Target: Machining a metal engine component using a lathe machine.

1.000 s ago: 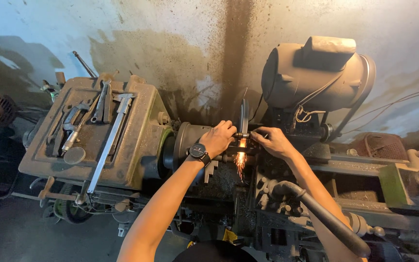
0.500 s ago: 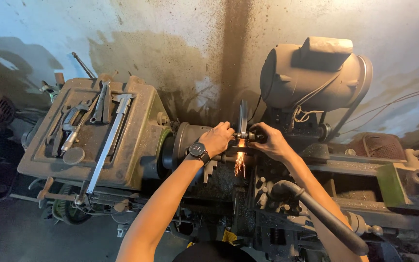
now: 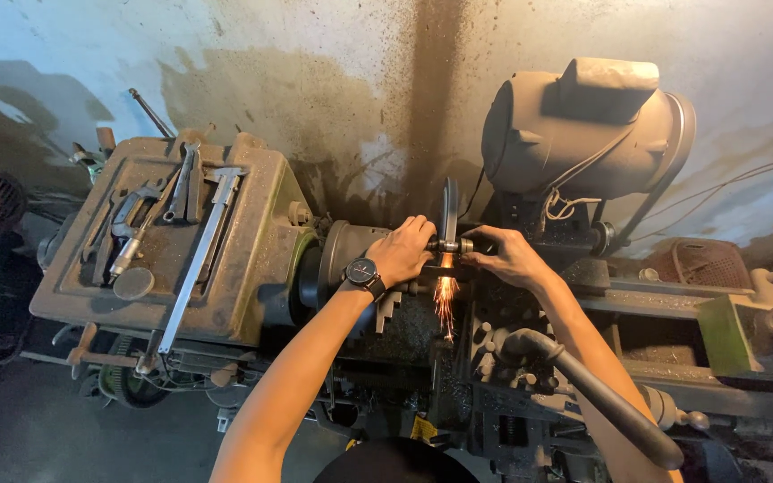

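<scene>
Still both hands, left [image 3: 403, 252] and right [image 3: 510, 257], grip the file [image 3: 448, 215]; sparks [image 3: 445, 300] persist.

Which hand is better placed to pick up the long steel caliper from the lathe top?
Left hand, probably: it is on the same side as the long steel caliper. The right hand is farther, past the sparks.

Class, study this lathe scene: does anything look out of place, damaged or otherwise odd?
Yes. Sparks shower down between the bare left hand and right hand. Loose measuring tools lie on the rusty headstock cover.
</scene>
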